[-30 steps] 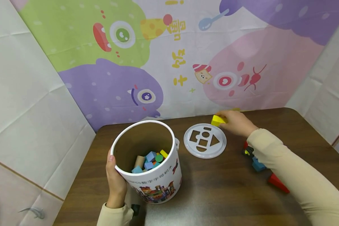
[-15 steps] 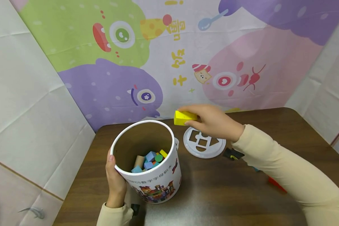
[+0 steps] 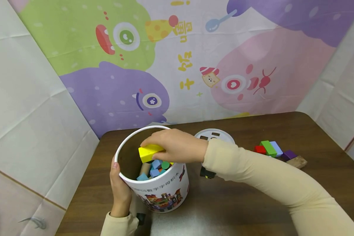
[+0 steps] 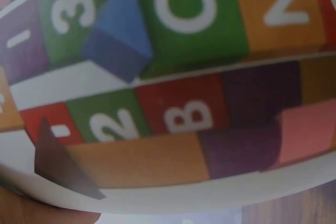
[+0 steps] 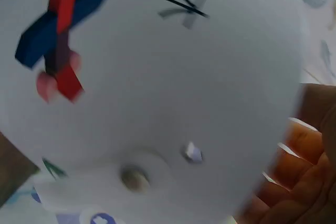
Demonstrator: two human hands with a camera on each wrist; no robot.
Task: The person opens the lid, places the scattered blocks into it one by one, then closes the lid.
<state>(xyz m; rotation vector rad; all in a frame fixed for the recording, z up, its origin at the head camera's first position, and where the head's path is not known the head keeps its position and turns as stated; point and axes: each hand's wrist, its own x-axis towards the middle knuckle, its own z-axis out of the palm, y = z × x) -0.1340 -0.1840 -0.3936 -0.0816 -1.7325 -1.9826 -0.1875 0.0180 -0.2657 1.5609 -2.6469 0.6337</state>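
Note:
A white bucket (image 3: 166,193) with printed toy-block pictures stands on the table, its mouth tilted into view. Inside lie several coloured blocks (image 3: 154,168), blue, green and tan among them. My left hand (image 3: 120,186) grips the bucket's left rim, thumb over the edge. Over the bucket's mouth my right hand (image 3: 177,146) pinches a yellow block (image 3: 148,152) between thumb and fingers. The left wrist view is filled by the bucket's printed wall (image 4: 157,93). In the right wrist view the bucket's side (image 5: 157,87) appears blurred, with the right hand's curled fingers (image 5: 299,156) at its edge.
Behind the right forearm lies a white lid (image 3: 224,135) with shaped cutouts, partly hidden. Several blocks, including a green one (image 3: 268,148) and a wooden one (image 3: 297,162), rest at the table's right. A cartoon-printed cloth (image 3: 188,98) hangs along the back edge.
My right hand has carried the yellow block leftward from beside the lid to over the bucket's mouth. The blocks at the right came into view. My left hand has kept its hold.

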